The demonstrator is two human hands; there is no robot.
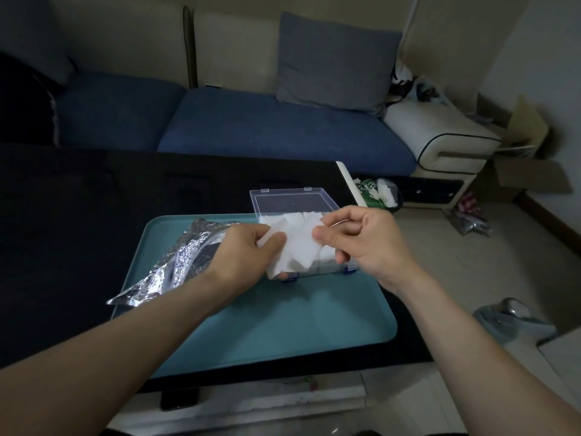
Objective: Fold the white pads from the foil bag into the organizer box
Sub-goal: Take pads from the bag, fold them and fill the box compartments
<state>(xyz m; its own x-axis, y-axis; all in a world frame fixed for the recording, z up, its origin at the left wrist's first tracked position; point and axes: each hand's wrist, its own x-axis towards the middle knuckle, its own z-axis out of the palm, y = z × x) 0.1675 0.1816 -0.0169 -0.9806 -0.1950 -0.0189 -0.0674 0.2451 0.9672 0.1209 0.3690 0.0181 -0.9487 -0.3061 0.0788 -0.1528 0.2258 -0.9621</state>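
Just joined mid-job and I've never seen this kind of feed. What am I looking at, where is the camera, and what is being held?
There is no machine here: these are a person's two bare hands, seen from one camera worn on the head, looking forward and down. On a dark table lies a teal tray. On it sit a crumpled foil bag and a clear organizer box, lid open, with white pads inside. The left hand and right hand together pinch one white pad above the box.

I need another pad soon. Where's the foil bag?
In the head view, the foil bag lies on the tray's left edge, beside the left hand.
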